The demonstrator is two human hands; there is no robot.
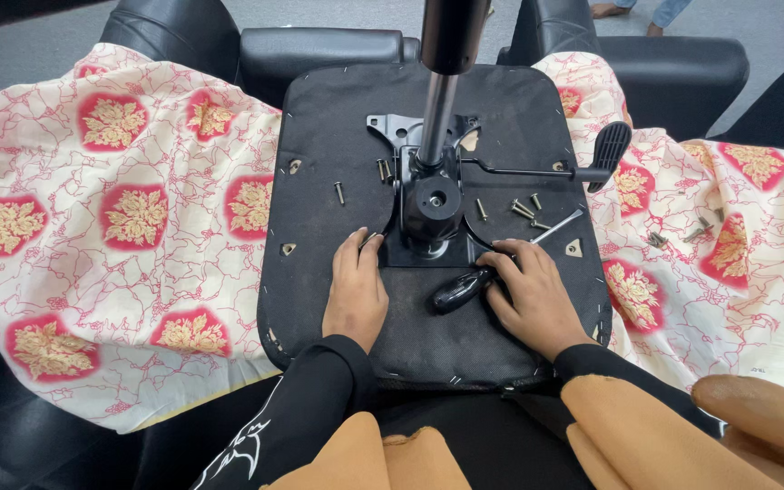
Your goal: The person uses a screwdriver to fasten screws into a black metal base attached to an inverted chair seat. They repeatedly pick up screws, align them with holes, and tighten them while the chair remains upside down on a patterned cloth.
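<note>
While the upturned chair seat sits mid-frame across patterned fabric, the left hand lies flat and empty against the black mechanism plate, steadying it. Just right of centre, the right hand is wrapped around a black-handled screwdriver, tip hidden near the plate's lower edge. Loose screws are scattered just above. Looks like the screw-fastening stage to me; next bit needs the tip seated squarely and the plate kept from shifting.
</note>
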